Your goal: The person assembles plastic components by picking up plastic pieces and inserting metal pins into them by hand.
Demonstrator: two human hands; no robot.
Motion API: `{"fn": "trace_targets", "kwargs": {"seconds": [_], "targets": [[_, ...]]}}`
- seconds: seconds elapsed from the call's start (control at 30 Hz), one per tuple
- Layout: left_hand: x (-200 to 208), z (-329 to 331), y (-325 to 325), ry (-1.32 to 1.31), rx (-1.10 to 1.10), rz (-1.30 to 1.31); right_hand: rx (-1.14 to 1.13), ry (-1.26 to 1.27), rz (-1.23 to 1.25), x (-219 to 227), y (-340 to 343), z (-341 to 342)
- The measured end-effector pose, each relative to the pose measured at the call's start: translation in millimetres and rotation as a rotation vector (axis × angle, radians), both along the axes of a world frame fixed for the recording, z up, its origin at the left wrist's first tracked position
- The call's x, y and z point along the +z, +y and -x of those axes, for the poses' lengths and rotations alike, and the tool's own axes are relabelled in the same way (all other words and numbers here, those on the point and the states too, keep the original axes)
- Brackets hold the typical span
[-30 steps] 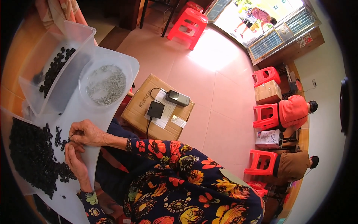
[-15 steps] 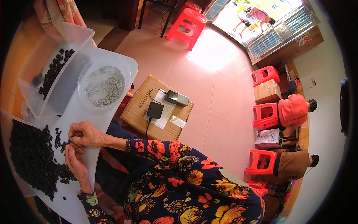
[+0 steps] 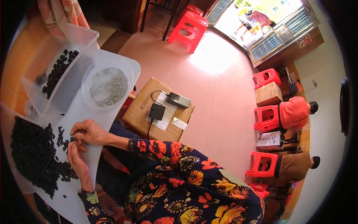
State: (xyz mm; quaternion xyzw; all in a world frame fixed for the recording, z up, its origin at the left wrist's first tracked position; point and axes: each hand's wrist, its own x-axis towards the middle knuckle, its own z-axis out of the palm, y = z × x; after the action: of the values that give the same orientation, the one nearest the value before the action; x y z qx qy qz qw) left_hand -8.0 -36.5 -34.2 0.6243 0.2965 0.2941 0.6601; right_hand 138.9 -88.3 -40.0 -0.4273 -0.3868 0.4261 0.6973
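Observation:
My right hand [image 3: 91,133] is closed in a pinch over the white table edge, and a small black plastic part [image 3: 72,139] shows dark at its fingertips. Just below it, my left hand [image 3: 79,164] has curled fingers that meet the right fingertips; what they hold is hidden. A large heap of small black plastic parts [image 3: 31,155] lies to the left of both hands, with a few strays beside the fingers. Farther up, a round clear dish [image 3: 86,91] holds many thin silvery pins [image 3: 110,87].
A clear plastic bin [image 3: 71,87] with more black parts stands behind the heap. A cardboard box [image 3: 140,125] carrying a black device [image 3: 178,100] and an adapter [image 3: 156,111] sits beside the table. Red stools [image 3: 190,30] and two seated people [image 3: 294,112] are farther off.
The whole view has shifted slightly, with the table and box a little farther right. Both hands stay together at the table edge with fingertips meeting.

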Motion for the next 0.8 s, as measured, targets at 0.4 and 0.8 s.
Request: {"fn": "trace_targets", "kwargs": {"seconds": [0.4, 0.8], "targets": [[0.9, 1.4, -2.2, 0.016, -0.005, 0.002, -0.055, -0.07, -0.056, 2.0, -1.0, 0.9], [3.0, -4.4, -1.6, 0.014, -0.016, 0.011, -0.045, -0.047, -0.043, -3.3, 2.4, -0.7]]}}
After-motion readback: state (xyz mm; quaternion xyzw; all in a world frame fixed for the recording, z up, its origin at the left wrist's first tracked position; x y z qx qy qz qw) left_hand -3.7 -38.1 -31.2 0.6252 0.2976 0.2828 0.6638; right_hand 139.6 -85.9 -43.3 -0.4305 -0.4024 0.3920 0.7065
